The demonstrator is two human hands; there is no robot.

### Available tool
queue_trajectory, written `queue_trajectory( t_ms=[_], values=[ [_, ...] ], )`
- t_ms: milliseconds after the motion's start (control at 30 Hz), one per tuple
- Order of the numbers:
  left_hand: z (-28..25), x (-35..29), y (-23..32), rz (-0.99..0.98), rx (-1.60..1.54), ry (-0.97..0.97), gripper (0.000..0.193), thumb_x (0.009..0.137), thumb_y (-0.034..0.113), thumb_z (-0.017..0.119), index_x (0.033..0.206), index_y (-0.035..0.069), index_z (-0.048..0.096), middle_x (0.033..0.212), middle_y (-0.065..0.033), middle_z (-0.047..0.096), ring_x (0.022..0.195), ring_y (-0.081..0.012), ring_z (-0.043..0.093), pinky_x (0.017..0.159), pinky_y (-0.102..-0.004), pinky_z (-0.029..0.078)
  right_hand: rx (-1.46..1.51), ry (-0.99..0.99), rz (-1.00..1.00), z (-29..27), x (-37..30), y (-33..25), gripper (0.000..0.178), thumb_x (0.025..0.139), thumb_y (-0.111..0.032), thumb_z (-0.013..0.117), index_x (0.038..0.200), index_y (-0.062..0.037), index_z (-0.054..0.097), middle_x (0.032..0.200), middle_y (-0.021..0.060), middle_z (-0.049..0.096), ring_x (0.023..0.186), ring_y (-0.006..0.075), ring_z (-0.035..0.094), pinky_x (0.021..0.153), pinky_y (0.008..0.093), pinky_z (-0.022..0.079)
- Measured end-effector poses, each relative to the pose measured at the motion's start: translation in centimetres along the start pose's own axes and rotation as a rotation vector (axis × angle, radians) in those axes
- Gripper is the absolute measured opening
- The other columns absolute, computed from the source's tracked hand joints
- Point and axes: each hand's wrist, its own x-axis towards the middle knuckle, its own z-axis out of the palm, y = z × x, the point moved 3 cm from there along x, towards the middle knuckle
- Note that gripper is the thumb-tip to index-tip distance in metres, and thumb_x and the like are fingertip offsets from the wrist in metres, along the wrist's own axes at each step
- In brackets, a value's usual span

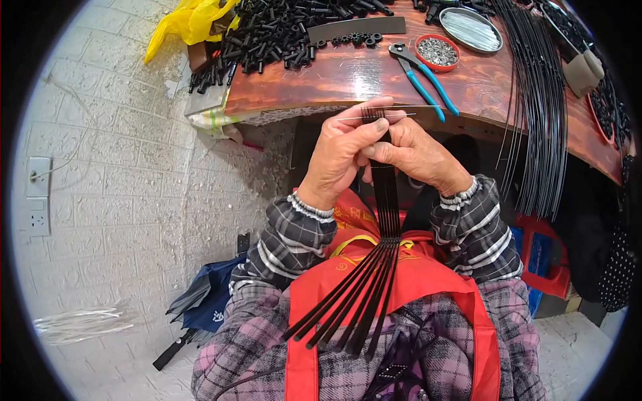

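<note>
A bundle of slim black umbrella ribs (386, 200) hangs from my two hands, over the red apron (321, 284) on my lap. Its lower ends spread like a fan; higher up the ribs lie flat side by side. My left hand (338, 150) is closed on the top end, its thumb pressed on the ribs. Close beside it, my right hand (421, 154) pinches the same end with thumb and fingers. Thin wire (421, 106) runs across the rib tops and sticks out past both hands. My fingers partly hide the rib tops.
On the wooden table (281, 90) ahead are black plastic parts (281, 33), blue-handled pliers (424, 80), a red dish of small metal pieces (438, 52) and a tray of white sticks (471, 30). Long black rods (542, 100) overhang its right edge. A folded umbrella (207, 291) leans at left.
</note>
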Motion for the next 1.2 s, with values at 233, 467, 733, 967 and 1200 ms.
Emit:
queue_trajectory(
  t_ms=[233,467,733,967,1200],
  values=[
    [-0.6,0.0,-0.4,0.026,-0.098,0.097,0.025,0.081,0.004,0.051,0.105,-0.004,0.050,0.093,-0.0177,0.059,0.087,-0.0253,0.059,0.079,-0.0333,0.047,-0.164,0.359,0.251,-3.4,-2.8,-1.0,0.028,0.083,-0.029,0.053,0.077,-0.0022,0.056,0.056,-0.0002,0.052,0.044,0.0063,0.049,0.040,0.0163,0.035],
    [0.3,0.3,-0.2,-0.019,-0.088,0.083,0.028,0.081,0.005,0.051,0.106,-0.006,0.048,0.093,-0.0186,0.059,0.086,-0.0284,0.059,0.080,-0.0354,0.047,-0.040,0.692,0.003,-4.2,-1.7,-1.7,0.028,0.083,-0.032,0.054,0.072,-0.0070,0.052,0.055,-0.0052,0.044,0.041,0.0023,0.039,0.040,0.0143,0.030],
    [0.7,0.5,-0.2,-0.041,-0.130,0.082,0.023,0.080,0.003,0.052,0.101,-0.006,0.052,0.090,-0.0161,0.060,0.080,-0.0249,0.061,0.076,-0.0319,0.049,-0.579,0.658,-0.284,-4.2,-0.4,-1.9,0.024,0.082,-0.022,0.058,0.067,-0.0048,0.050,0.054,-0.0040,0.047,0.046,0.0009,0.040,0.040,0.0157,0.031],
    [0.9,0.6,0.2,-0.009,-0.105,0.034,0.023,0.079,0.001,0.052,0.101,-0.006,0.054,0.091,-0.0133,0.060,0.082,-0.0211,0.060,0.077,-0.0302,0.048,-0.588,0.735,-0.246,-3.2,0.1,-1.8,0.020,0.081,-0.017,0.059,0.070,-0.0010,0.052,0.057,-0.0014,0.051,0.050,0.0033,0.045,0.045,0.0188,0.038],
    [-0.4,0.2,0.9,0.038,0.163,0.085,0.025,0.078,0.003,0.053,0.101,-0.005,0.055,0.100,-0.0133,0.058,0.092,-0.0178,0.055,0.085,-0.0262,0.040,-0.413,0.308,0.177,-1.3,-2.2,-1.2,0.021,0.071,-0.019,0.065,0.067,0.0008,0.059,0.055,-0.0015,0.051,0.050,0.0042,0.044,0.044,0.0188,0.033]
  ],
)
